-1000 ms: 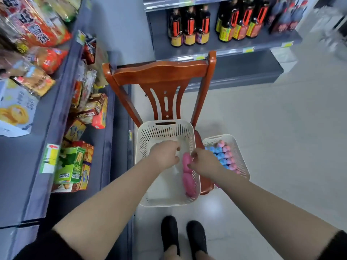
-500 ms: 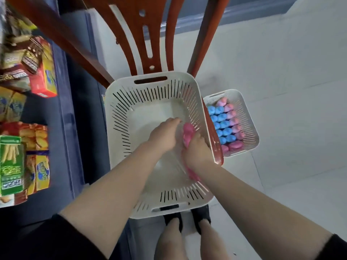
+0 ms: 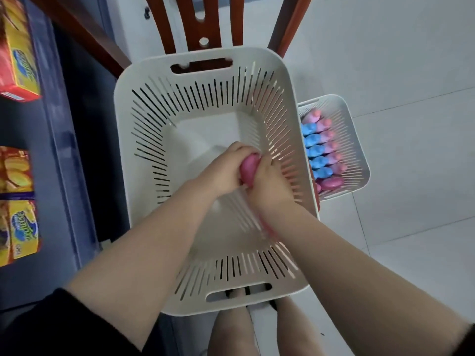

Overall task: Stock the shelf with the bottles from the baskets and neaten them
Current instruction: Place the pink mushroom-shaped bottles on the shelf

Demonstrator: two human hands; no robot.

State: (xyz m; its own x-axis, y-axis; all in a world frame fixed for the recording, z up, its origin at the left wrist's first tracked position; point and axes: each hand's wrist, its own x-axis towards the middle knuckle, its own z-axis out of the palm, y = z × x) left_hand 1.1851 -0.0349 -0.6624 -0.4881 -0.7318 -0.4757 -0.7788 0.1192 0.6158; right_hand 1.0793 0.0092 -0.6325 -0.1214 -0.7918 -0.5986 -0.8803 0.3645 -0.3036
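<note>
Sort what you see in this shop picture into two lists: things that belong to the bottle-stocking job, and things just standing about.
Part of the job:
- big basket
- pink bottle, held by left hand and right hand
- small basket of pink and blue bottles

Just standing about:
- wooden chair
- snack boxes on the shelf beside it
</note>
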